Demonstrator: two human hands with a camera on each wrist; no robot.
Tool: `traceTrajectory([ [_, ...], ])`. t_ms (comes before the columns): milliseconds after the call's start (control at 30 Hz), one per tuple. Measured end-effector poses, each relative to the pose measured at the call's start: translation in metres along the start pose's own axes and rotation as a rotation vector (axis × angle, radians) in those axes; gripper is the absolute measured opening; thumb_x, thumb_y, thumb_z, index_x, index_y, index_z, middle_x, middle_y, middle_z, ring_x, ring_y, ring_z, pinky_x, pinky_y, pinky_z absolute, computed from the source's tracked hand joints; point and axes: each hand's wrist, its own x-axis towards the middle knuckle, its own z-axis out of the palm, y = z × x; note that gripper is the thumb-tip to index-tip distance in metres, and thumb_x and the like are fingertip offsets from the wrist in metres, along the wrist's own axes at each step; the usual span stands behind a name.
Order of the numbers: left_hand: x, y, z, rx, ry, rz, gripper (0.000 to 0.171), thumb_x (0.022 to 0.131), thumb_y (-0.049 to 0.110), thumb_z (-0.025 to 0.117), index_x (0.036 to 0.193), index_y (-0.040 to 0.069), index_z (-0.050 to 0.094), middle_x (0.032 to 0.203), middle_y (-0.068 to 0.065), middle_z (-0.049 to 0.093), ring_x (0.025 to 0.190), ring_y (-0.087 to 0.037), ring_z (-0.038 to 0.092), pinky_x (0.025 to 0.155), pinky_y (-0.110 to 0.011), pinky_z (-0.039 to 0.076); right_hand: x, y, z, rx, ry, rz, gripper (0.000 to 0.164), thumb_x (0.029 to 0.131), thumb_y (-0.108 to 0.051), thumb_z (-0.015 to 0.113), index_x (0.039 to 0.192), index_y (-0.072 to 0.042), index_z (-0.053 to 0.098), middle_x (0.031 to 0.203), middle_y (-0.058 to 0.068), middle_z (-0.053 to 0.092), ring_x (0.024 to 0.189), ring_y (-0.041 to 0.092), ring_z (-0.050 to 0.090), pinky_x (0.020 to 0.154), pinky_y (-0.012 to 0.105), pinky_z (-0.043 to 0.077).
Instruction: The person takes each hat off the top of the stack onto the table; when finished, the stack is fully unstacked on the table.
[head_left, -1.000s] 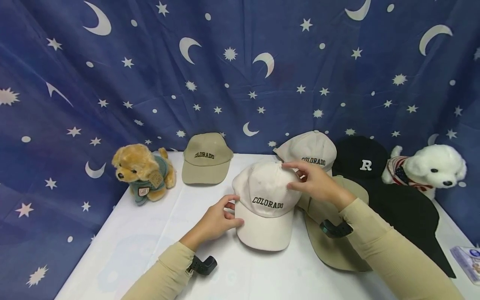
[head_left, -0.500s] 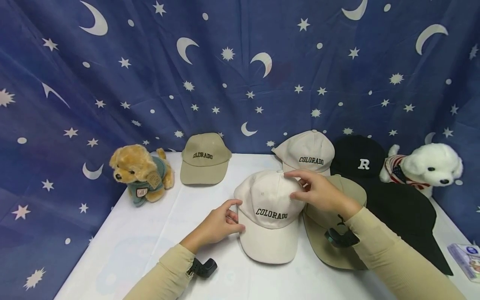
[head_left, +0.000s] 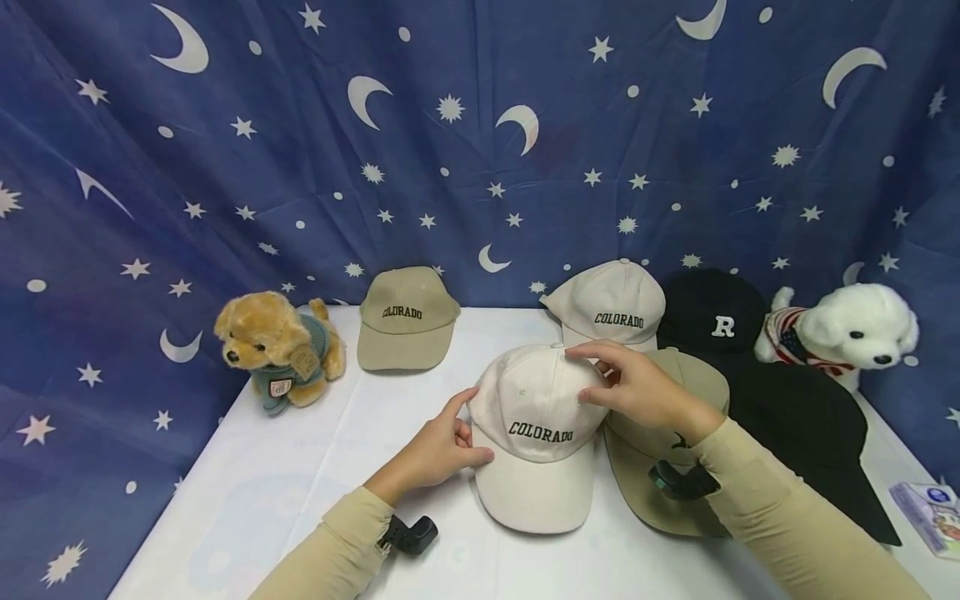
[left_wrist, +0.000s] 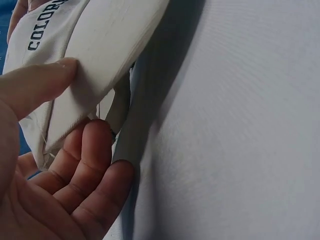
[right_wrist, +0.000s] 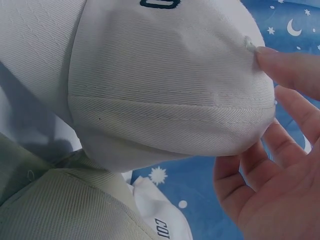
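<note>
A white baseball cap (head_left: 536,417) lettered COLORADO is between my two hands, its brim toward me. My left hand (head_left: 431,450) grips the cap's left side where brim and crown meet. In the left wrist view its thumb (left_wrist: 55,77) lies on the brim and the curled fingers (left_wrist: 95,150) are underneath. My right hand (head_left: 633,383) holds the top right of the crown. In the right wrist view the thumb (right_wrist: 285,65) presses the crown while the fingertips go behind it. An olive-beige cap (head_left: 667,475) lies right beside it, partly under my right wrist.
Behind stand another white COLORADO cap (head_left: 622,300) and a black cap (head_left: 708,308) marked R. A larger black cap (head_left: 810,433) lies at right. A khaki cap (head_left: 408,321) and tan plush dog (head_left: 273,342) are at left. A white plush dog (head_left: 870,329) and purple packet (head_left: 930,517) are rightward.
Both hands have brought the white cap a little nearer to me, uncovering more of the white cap behind. In the last half second it has shifted only slightly.
</note>
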Motion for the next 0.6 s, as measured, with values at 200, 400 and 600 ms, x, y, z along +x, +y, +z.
traceTrajectory([
  [200,0.0003,0.0005,-0.0004,-0.015,-0.027,-0.007,0.081,0.081,0.022,0.083,0.147,0.011,0.037,0.078,0.000,0.056,0.069,-0.012,0.053,0.063,-0.027,0.044,-0.0014,-0.0022,-0.0001,0.010,-0.006,-0.002,0.050,0.085,-0.002,0.078,0.132,0.001,0.061,0.126,0.014,0.060,0.086,0.019,0.055,0.078,0.027,0.051],
  [400,0.0018,-0.0003,-0.0023,-0.082,-0.109,0.014,0.068,0.085,0.017,0.081,0.139,0.010,0.041,0.076,-0.002,0.057,0.065,-0.012,0.051,0.060,-0.025,0.042,-0.0026,-0.0029,-0.0010,0.006,-0.008,-0.008,0.050,0.085,-0.002,0.078,0.132,0.002,0.061,0.126,0.015,0.060,0.084,0.017,0.056,0.076,0.027,0.051],
  [600,0.0059,0.0004,-0.0048,-0.074,-0.182,0.031,0.060,0.086,0.016,0.080,0.134,0.012,0.043,0.082,-0.003,0.062,0.068,-0.013,0.054,0.063,-0.027,0.045,-0.0038,-0.0031,-0.0016,0.011,-0.011,-0.011,0.051,0.084,-0.001,0.079,0.132,0.001,0.061,0.126,0.015,0.060,0.083,0.017,0.057,0.076,0.027,0.051],
])
